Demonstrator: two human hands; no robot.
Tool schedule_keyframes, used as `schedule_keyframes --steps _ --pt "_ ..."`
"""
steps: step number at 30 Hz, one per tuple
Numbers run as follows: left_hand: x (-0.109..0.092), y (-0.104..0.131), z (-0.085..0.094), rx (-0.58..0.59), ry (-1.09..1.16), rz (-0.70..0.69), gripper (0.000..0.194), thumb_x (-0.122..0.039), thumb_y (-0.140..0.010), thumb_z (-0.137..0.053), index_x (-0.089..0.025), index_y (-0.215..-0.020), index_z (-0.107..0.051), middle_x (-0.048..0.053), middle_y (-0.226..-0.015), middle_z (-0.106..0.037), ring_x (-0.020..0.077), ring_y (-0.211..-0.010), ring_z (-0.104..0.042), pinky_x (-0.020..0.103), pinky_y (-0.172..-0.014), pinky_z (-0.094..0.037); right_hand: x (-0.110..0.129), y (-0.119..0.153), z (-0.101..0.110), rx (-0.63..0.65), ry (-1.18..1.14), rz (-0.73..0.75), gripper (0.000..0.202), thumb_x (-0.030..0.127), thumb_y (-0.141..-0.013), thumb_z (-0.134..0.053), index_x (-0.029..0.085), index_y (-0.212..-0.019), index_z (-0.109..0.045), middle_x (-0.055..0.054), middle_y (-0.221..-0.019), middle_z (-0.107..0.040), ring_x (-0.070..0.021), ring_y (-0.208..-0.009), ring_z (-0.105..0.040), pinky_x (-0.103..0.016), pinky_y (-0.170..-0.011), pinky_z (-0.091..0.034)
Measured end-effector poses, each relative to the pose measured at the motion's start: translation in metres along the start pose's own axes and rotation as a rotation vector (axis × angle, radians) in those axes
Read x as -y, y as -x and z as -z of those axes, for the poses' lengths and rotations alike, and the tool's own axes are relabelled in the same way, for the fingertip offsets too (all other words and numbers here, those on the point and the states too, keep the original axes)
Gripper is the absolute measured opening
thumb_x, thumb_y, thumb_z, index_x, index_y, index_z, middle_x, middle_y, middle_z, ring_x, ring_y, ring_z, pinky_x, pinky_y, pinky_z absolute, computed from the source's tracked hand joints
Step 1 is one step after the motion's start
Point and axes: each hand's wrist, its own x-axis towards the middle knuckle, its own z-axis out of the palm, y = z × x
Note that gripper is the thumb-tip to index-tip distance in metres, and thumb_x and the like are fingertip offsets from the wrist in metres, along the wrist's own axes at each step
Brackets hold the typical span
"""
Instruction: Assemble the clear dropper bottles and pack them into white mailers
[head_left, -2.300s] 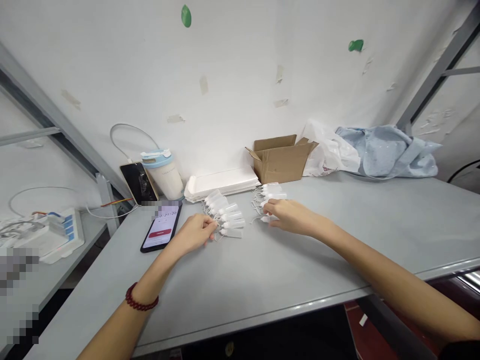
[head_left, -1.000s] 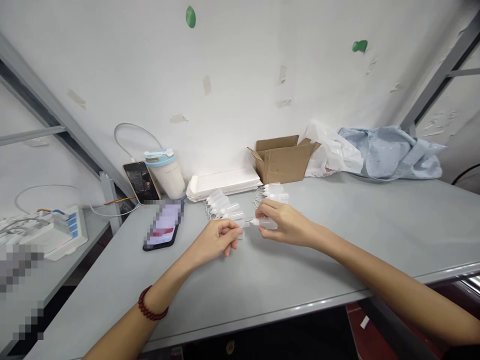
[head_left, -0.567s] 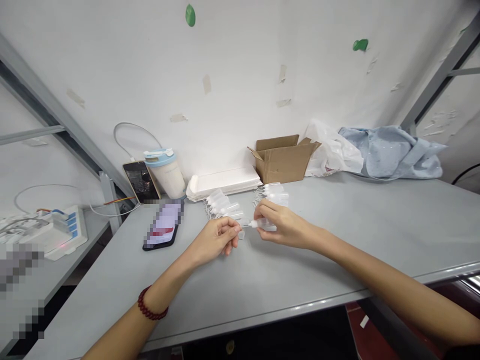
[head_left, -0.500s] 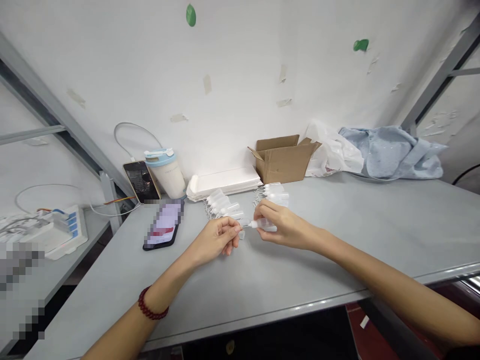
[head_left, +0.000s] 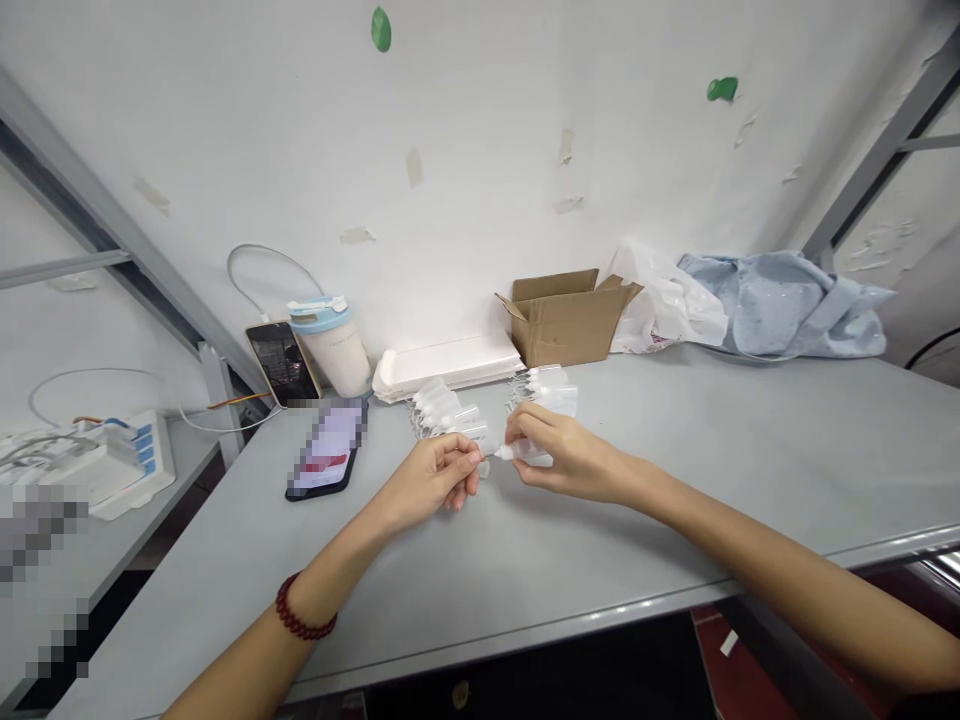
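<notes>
Head view: your right hand (head_left: 566, 450) holds, between thumb and fingers, a small clear plastic bottle (head_left: 524, 451) with a white tip, pointing to your left hand (head_left: 437, 478). This one has thumb and forefinger pressed together just beside the tip; what they pinch is too small to tell. Behind, similar clear bottles (head_left: 450, 408) lie on the smooth grey table (head_left: 480, 590).

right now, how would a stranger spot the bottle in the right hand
On the grey table, find the open cardboard box, then the right hand in front of it. It grips a small translucent bottle. Unlike the bottles grouped on the table beyond, this one is gripped, its white tip facing the left hand.
</notes>
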Motion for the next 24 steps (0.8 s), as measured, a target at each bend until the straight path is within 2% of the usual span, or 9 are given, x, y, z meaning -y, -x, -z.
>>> schedule_keyframes --steps 13,24 --pt "0.004 -0.001 -0.001 0.002 0.003 -0.004 0.031 -0.045 -0.081 -0.051 -0.015 -0.077 -0.050 -0.003 -0.058 -0.054 0.0068 -0.042 -0.045 0.021 -0.045 -0.034 0.002 0.001 -0.001 0.000 -0.029 -0.006 0.017 0.008 -0.076 -0.050 0.018 -0.089 -0.045 -0.004 -0.088 -0.049 -0.0131 -0.072 -0.049 -0.026 -0.066 -0.045" --pt "0.007 0.000 -0.011 -0.079 0.022 -0.004 0.027 -0.042 -0.081 -0.052 -0.016 -0.076 -0.048 -0.004 -0.055 -0.053 0.0066 -0.040 -0.045 0.021 -0.045 -0.036 0.004 0.003 -0.002 0.046 -0.005 -0.030 0.012 0.012 -0.079 -0.049 0.018 -0.088 -0.046 -0.006 -0.091 -0.047 -0.0132 -0.072 -0.048 -0.027 -0.065 -0.045"
